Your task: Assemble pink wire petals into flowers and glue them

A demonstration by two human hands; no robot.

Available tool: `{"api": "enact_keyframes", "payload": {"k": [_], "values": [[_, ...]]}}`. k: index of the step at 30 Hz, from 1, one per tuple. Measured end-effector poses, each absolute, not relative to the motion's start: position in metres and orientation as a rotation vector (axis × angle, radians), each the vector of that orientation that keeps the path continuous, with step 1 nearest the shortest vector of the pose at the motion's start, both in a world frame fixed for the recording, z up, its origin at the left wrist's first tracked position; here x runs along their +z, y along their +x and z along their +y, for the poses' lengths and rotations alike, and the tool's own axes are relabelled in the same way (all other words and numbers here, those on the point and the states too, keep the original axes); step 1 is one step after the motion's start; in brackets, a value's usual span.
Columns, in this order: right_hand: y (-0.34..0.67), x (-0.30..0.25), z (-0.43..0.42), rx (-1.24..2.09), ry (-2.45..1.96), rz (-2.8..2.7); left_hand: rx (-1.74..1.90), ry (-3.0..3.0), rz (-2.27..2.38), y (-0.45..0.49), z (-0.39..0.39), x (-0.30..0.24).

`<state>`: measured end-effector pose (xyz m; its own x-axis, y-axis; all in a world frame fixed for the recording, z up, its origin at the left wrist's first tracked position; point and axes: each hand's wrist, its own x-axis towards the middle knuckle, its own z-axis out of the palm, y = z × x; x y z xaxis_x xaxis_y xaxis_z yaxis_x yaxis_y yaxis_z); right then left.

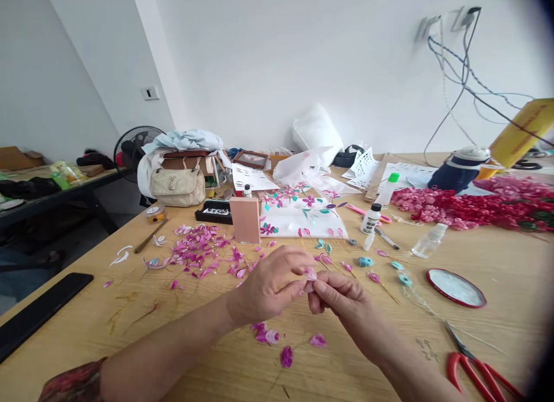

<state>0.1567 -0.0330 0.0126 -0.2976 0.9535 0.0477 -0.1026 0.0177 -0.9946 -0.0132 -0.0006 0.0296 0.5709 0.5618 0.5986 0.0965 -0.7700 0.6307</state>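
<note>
My left hand (270, 283) and my right hand (341, 298) meet above the middle of the wooden table (86, 327). Both pinch one small pink petal (310, 273) between their fingertips. Just below my hands a few loose pink petals (270, 335) lie on the wood. A scatter of several more pink petals (199, 252) lies to the upper left. Behind my hands is a white board (298, 220) with flower pieces laid on it.
Red-handled scissors (476, 370) lie at the lower right near a red-rimmed lid (456, 287). A small glue bottle (371, 218), a clear bottle (428, 241), a pile of red flowers (467, 205), a beige handbag (177, 185), a pink block (245, 219) and a black strip (38, 312) surround the work area.
</note>
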Motion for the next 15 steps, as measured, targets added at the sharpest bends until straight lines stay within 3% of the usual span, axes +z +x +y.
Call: {"api": "enact_keyframes", "payload": {"k": [5,15], "values": [[0.155,0.010,-0.032,1.246,-1.034,-1.548,0.886,1.735,0.675,-0.009,0.003,0.029],[0.151,0.005,-0.029,1.232,-1.071,-1.541,0.885,2.008,0.851,-0.004,0.004,0.022]]}}
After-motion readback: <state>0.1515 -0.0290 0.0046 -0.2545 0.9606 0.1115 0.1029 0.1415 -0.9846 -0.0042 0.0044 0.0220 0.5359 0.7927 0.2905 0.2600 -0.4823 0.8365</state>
